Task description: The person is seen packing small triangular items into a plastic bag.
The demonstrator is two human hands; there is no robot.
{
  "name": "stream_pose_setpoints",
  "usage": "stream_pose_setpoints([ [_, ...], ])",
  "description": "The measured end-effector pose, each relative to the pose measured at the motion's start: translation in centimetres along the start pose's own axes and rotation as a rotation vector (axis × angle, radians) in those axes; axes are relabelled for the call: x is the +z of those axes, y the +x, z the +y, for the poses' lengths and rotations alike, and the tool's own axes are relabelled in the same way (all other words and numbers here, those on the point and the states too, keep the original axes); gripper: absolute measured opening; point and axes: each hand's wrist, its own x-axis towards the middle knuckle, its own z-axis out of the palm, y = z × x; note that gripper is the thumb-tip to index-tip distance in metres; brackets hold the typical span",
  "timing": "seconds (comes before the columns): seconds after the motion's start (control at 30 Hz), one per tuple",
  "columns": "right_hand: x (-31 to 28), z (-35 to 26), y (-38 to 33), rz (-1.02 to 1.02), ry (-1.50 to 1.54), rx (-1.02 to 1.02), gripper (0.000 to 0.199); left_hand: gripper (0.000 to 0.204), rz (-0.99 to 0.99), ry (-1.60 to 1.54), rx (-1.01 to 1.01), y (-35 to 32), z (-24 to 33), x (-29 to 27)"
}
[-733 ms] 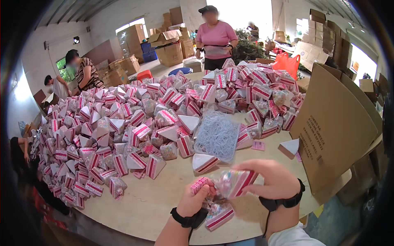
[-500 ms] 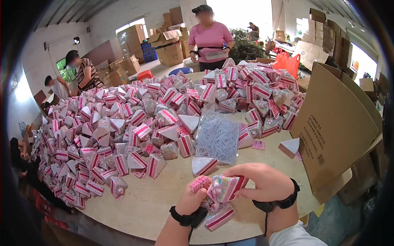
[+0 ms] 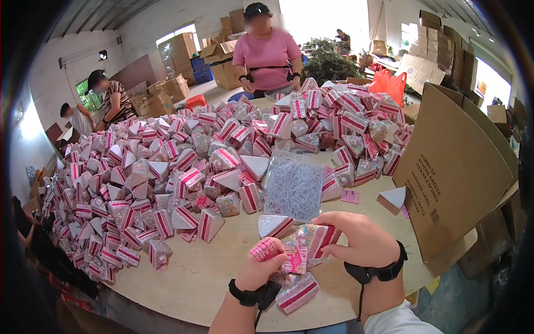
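At the near edge of the round wooden bench (image 3: 183, 278), the left hand (image 3: 266, 266) and right hand (image 3: 361, 240) were both closed on a pink-and-white striped wedge-shaped candy box (image 3: 305, 245). A huge pile of the same boxes (image 3: 183, 167) looked finished. This box probably still needed closing.
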Motion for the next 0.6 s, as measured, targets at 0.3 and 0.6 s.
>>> stream_pose_setpoints([
  [0.3, 2.5, 0.4, 0.9, 0.277, -0.268, -0.298, 0.028, 0.014, 0.113, 0.181, 0.128, 0.0, -0.3, 1.0],
  [0.6, 4.1, 0.8, 2.2, -0.139, -0.082, -0.204, 0.016, 0.026, 0.18, 0.057, 0.272, -0.3, -0.9, 0.4],
])
